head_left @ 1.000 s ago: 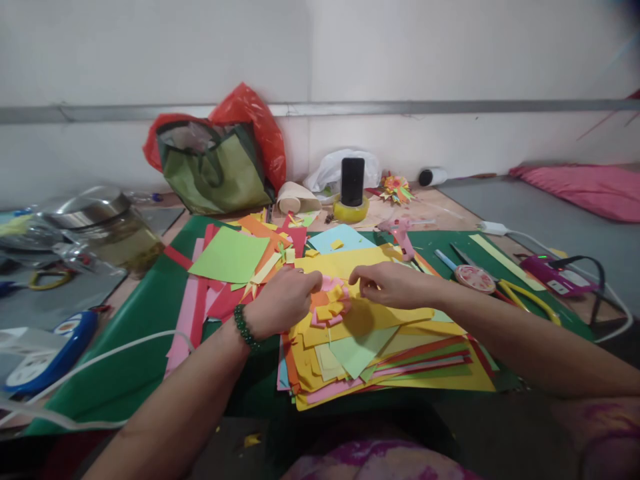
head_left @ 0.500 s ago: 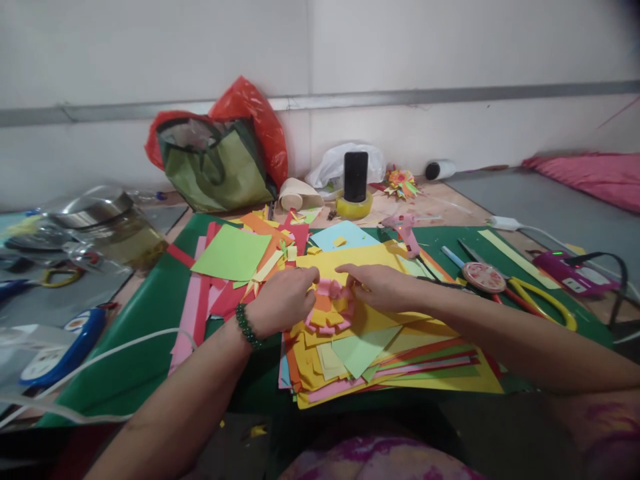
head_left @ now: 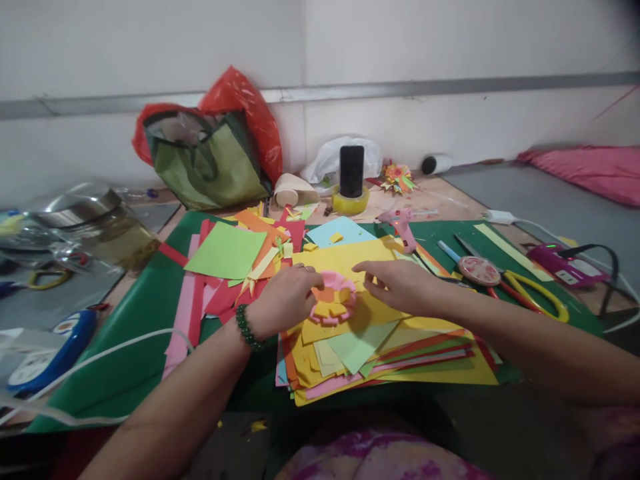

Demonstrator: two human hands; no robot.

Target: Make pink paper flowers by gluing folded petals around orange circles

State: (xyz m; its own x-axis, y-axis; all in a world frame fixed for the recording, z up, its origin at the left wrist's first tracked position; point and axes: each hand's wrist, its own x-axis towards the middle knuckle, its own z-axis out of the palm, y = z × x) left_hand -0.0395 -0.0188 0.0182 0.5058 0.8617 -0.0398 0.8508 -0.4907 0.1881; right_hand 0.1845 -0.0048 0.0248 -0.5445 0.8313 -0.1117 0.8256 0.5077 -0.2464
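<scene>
A round pink paper piece (head_left: 332,279) with yellow and orange bits inside lies on the yellow sheets (head_left: 370,253). My left hand (head_left: 289,295), with a green bead bracelet at the wrist, is at its left edge, fingers curled against the pink rim. To the right, my right hand (head_left: 393,283) hovers apart from the piece, its fingers spread and nothing between them. Under both hands is a stack of coloured paper, with a pale green sheet (head_left: 357,347) near the front.
A pink glue gun (head_left: 404,230) stands behind my right hand. Scissors (head_left: 535,293) and a round pink-topped item (head_left: 479,271) lie right. A phone (head_left: 351,171) stands in a tape roll (head_left: 351,202) at the back. Left are a jar (head_left: 100,227) and a white cable (head_left: 130,342).
My right hand has moved off to the right, away from the pink piece, and its fingers have opened. The pink rim now shows as a flatter, wider ring. The view has shifted slightly.
</scene>
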